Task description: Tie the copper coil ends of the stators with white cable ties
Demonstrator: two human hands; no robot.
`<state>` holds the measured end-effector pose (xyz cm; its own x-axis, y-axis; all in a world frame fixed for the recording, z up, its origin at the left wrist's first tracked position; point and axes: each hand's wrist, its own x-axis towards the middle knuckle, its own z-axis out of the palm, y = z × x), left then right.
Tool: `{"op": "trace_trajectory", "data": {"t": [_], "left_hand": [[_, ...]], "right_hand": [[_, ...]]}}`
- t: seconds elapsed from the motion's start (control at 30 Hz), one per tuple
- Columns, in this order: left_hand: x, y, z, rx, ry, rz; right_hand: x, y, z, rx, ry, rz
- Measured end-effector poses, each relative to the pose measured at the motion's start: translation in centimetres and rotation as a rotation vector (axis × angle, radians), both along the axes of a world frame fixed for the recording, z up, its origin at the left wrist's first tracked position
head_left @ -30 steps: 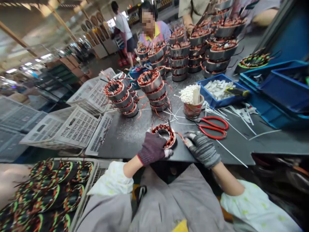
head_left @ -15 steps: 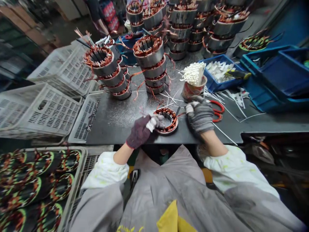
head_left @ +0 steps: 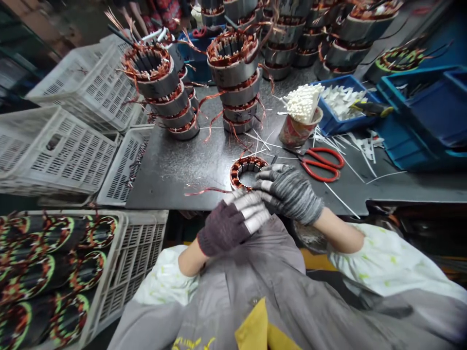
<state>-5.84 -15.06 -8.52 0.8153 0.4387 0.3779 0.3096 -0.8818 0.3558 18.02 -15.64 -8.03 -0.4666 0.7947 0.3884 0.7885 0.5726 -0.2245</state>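
Note:
A motor stator [head_left: 238, 170] with copper windings lies on the dark bench near its front edge, its near and right sides partly covered by my hands. My right hand [head_left: 292, 192], in a grey striped glove, curls its fingers over the right rim; its thumb is hidden. Just in front of the stator is my left hand [head_left: 237, 218], in a dark purple glove with white fingertips. Its slightly blurred fingers stretch to the right, close to the right hand's fingertips. Copper lead wires [head_left: 206, 190] stick out to the left of the stator. Red-handled scissors [head_left: 323, 164] lie right of my right hand.
Stacked stators [head_left: 237, 82] stand behind, with another leaning stack [head_left: 160, 92] to the left. A cup [head_left: 297, 131] holds white sticks. Blue bins [head_left: 412, 121] are at the right, white strips [head_left: 260, 143] lie about. Plastic crates [head_left: 65, 146] and a stator-filled tray [head_left: 120, 228] flank the left.
My right hand has moved left from beside the scissors onto the stator's right rim, uncovering the scissors. My left hand has come off the left rim toward the near side; copper leads now show left.

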Motion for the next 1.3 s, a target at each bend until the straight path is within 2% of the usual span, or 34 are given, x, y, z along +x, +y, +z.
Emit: {"op": "trace_trajectory", "data": {"t": [0.07, 0.13, 0.23, 0.3, 0.4, 0.47, 0.57, 0.63, 0.73, 0.83, 0.9, 0.93, 0.97, 1.03, 1.13, 1.2, 1.3], "left_hand": [[0.6, 1.9, 0.1, 0.137, 0.048, 0.120], [0.8, 3.8, 0.0, 0.178, 0.090, 0.197], [0.9, 4.7, -0.1, 0.209, 0.132, 0.202], [0.9, 4.0, 0.0, 0.267, 0.129, 0.230], [1.4, 2.5, 0.1, 0.363, 0.108, 0.294], [1.7, 1.9, -0.1, 0.396, 0.089, 0.317], [1.9, 2.1, -0.7, 0.390, 0.038, 0.279], [1.9, 2.6, -1.2, 0.363, -0.001, 0.246], [2.0, 3.1, -1.5, 0.326, -0.068, 0.251], [2.3, 3.0, -1.4, 0.297, -0.129, 0.295], [2.5, 2.8, -1.2, 0.259, -0.098, 0.309], [2.5, 2.8, -1.2, 0.235, -0.062, 0.307], [2.4, 2.8, -1.1, 0.210, -0.024, 0.304], [2.2, 3.0, -1.0, 0.170, 0.022, 0.296], [1.9, 3.2, -0.9, 0.155, 0.030, 0.284], [2.0, 3.2, -0.8, 0.161, 0.034, 0.291], [2.2, 3.0, -0.7, 0.165, 0.052, 0.320]], "right_hand": [[-0.5, 0.2, -1.0, 0.045, 0.014, 0.006], [-0.5, 0.1, -1.7, 0.110, 0.069, 0.005], [0.7, 0.4, -2.1, 0.174, 0.222, -0.027], [2.5, 1.5, -1.8, 0.196, 0.412, -0.229], [5.9, 4.8, -1.0, 0.268, 0.662, -0.688], [7.7, 7.3, -0.6, 0.279, 0.707, -0.810], [8.9, 10.2, -0.4, 0.213, 0.796, -0.732], [9.1, 11.0, -0.2, 0.188, 0.953, -0.646], [9.7, 10.8, 0.5, 0.150, 1.275, -0.528], [9.6, 8.8, 1.2, 0.184, 1.429, -0.461], [8.3, 6.2, 1.3, 0.249, 1.388, -0.385], [7.3, 4.5, 1.2, 0.225, 1.334, -0.305], [6.2, 2.5, 0.9, 0.179, 1.269, -0.217], [4.0, -1.7, 0.2, -0.005, 0.973, -0.049], [1.7, -6.9, -1.2, -0.080, 0.730, 0.060], [1.0, -8.8, -1.9, -0.114, 0.724, 0.061], [0.5, -9.0, -2.5, -0.207, 0.734, 0.058]]}}
